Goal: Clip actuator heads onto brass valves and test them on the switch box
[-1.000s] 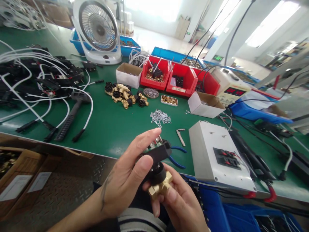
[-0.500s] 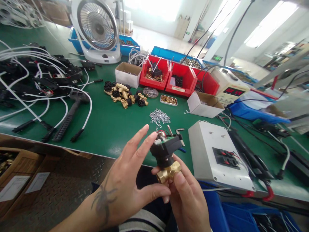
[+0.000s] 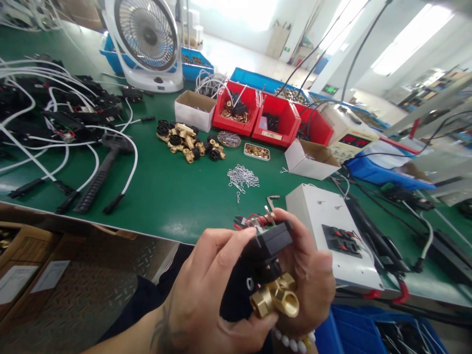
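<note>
Both my hands hold one valve assembly (image 3: 271, 265) in front of the bench edge: a black plastic housing with red wires and metal pins on top, and a brass fitting (image 3: 276, 299) below. My left hand (image 3: 210, 290) wraps it from the left, thumb under the brass fitting and fingertips on the black housing. My right hand (image 3: 309, 280) cups it from behind and the right, fingers curled over the housing's top.
On the green bench (image 3: 165, 196) lie a pile of brass fittings with black caps (image 3: 188, 142), loose wire clips (image 3: 242, 178), red bins (image 3: 258, 115), cardboard boxes, a white test box (image 3: 332, 236), a fan (image 3: 145, 42) and black parts with white cables (image 3: 55, 128).
The valve assembly has dropped lower and tilted so the brass openings face me. My right hand shifted from under the brass to behind the housing; my left fingers closed onto it.
</note>
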`<state>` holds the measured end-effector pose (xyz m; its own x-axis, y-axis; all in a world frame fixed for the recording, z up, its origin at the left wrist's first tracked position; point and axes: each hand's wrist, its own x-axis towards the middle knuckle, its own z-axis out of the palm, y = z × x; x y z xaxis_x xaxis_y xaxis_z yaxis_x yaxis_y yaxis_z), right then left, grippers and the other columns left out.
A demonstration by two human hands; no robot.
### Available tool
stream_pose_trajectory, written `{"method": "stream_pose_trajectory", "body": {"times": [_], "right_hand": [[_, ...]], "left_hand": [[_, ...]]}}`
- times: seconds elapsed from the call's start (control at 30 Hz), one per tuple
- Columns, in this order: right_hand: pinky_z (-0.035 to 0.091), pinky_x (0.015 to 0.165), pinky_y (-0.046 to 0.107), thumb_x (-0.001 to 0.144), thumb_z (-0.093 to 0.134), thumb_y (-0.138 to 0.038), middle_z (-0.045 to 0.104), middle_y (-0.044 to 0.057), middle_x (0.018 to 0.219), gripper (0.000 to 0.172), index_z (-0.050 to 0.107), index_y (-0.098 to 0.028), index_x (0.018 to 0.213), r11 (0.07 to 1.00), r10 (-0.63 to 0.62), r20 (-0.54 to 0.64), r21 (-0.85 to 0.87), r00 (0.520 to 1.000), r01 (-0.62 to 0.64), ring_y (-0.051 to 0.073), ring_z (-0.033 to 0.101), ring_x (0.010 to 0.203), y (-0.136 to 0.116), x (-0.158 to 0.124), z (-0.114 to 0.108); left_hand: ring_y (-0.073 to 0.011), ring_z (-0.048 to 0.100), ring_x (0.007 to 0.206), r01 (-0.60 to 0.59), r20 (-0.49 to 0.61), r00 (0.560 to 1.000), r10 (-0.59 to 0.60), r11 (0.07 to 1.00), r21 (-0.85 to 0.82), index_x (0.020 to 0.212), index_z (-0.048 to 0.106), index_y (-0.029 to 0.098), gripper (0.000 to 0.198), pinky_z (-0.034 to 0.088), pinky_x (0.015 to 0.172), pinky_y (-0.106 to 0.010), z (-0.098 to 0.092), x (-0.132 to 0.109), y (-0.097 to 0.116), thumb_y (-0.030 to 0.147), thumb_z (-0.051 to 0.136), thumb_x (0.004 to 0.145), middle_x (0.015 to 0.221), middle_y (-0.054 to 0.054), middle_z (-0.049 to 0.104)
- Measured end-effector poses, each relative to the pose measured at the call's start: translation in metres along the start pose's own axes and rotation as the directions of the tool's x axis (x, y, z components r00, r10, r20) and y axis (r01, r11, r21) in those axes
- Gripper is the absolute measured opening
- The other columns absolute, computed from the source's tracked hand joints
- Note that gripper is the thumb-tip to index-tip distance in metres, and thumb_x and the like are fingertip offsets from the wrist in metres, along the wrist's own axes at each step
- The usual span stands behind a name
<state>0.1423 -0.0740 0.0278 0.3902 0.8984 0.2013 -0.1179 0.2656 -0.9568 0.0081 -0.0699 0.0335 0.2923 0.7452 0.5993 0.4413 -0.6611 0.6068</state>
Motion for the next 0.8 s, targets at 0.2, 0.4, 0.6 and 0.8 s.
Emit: {"method": "stream_pose_trajectory", "body": {"times": [0.2, 0.4, 0.6, 0.8], "right_hand": [[0.054, 0.069, 0.037, 0.097, 0.036, -0.043, 0.060, 0.006, 0.086, 0.042, 0.073, -0.026, 0.086, 0.999, -0.007, -0.135, 0.042, 0.991, 0.013, 0.022, 0.061, 0.081, -0.008, 0.006, 0.013], [0.056, 0.066, 0.037, 0.095, 0.035, -0.052, 0.062, 0.006, 0.091, 0.048, 0.075, -0.026, 0.089, 0.985, 0.107, -0.099, 0.147, 0.989, -0.092, 0.022, 0.062, 0.077, -0.013, 0.012, 0.012], [0.056, 0.070, 0.039, 0.091, 0.042, -0.060, 0.063, 0.006, 0.082, 0.048, 0.074, -0.024, 0.083, 0.982, 0.174, -0.050, 0.085, 0.983, -0.169, 0.022, 0.062, 0.077, -0.014, 0.013, 0.021], [0.053, 0.090, 0.041, 0.094, 0.056, -0.047, 0.072, 0.005, 0.109, 0.031, 0.072, -0.025, 0.110, 0.909, -0.176, 0.044, -0.376, 0.983, 0.180, 0.021, 0.067, 0.101, -0.017, 0.042, -0.029]], "left_hand": [[-0.0181, 0.062, 0.107, 0.012, -0.042, 0.999, -0.013, 1.000, -0.026, 0.133, 0.047, 0.005, 0.066, 0.057, 0.095, -0.023, 0.008, -0.003, 0.007, 0.024, 0.072, 0.075, 0.114, -0.012, 0.059], [-0.0206, 0.064, 0.101, 0.037, -0.071, 0.997, -0.038, 0.999, -0.015, 0.131, 0.047, 0.010, 0.063, 0.061, 0.089, -0.029, 0.009, -0.003, 0.012, 0.026, 0.072, 0.075, 0.110, -0.012, 0.061], [-0.0188, 0.065, 0.092, 0.098, -0.092, 0.991, -0.099, 0.995, -0.015, 0.130, 0.046, 0.011, 0.064, 0.064, 0.082, -0.027, 0.010, 0.002, 0.009, 0.028, 0.068, 0.073, 0.105, -0.009, 0.058], [-0.0197, 0.065, 0.095, 0.206, -0.060, 0.975, -0.212, 0.974, -0.099, 0.135, 0.046, 0.017, 0.064, 0.067, 0.079, -0.032, 0.007, -0.005, -0.005, 0.024, 0.068, 0.076, 0.109, -0.007, 0.055]]}}
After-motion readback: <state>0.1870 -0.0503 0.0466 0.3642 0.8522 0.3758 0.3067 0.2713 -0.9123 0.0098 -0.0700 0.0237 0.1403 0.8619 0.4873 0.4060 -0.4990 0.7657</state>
